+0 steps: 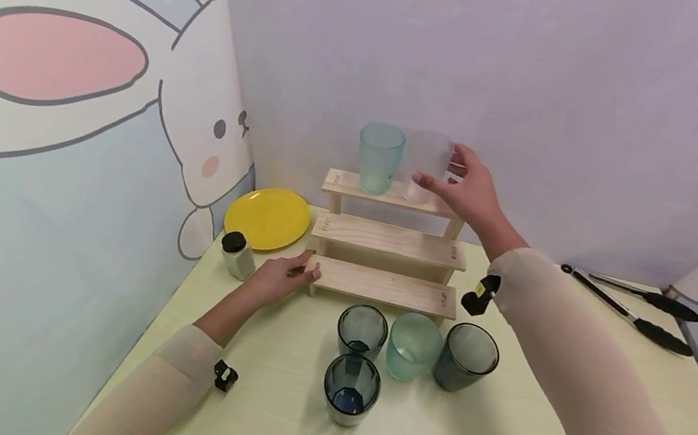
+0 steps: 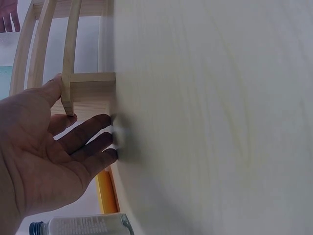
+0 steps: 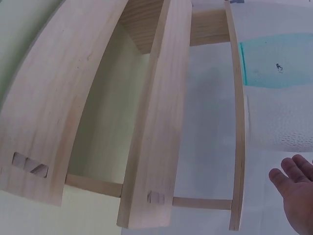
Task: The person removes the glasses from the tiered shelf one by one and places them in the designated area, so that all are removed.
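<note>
Clear frosted cup stands upright on the top step of a wooden rack. At the left of the tabletop, a yellow plate lies behind a black-capped bottle; next, the left hand pinches the left end of the rack's lowest step, its other fingers loosely extended. A teal cup stands just left of the clear one. Before the rack come two dark cups, a second teal cup, then a third dark cup. Beside the clear cup's right side, the right hand has its thumb spread from its fingers; I cannot tell whether they touch. Black-handled utensils lie far right.
</note>
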A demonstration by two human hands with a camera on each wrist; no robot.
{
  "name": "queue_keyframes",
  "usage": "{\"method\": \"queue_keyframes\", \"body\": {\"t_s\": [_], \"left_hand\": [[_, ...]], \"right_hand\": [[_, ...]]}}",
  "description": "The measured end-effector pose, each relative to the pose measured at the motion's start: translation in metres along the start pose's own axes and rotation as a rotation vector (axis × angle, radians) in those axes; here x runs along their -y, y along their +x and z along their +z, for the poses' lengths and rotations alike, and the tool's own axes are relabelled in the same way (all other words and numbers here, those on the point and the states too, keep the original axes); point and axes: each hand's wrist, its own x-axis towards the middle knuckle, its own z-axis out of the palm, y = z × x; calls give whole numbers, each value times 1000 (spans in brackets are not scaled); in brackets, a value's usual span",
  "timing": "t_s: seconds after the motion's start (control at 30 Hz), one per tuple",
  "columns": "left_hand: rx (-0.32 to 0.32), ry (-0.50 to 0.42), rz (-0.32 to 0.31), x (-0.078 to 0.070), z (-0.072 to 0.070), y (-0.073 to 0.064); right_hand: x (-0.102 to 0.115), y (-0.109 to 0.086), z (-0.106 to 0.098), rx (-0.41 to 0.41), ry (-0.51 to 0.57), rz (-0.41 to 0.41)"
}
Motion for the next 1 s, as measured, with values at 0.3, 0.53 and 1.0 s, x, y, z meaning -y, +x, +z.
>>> {"method": "queue_keyframes", "body": {"t_s": [0.3,0.53,1.0], "left_hand": [[-6,0,10,2,1,2],[-9,-10,4,3,2,1],[-11,-11,25,0,3,0]], "right_hand": [[5,9,7,-35,114,38],[6,12,13,-37,216,6],[6,10,14,-60,259,12]]}}
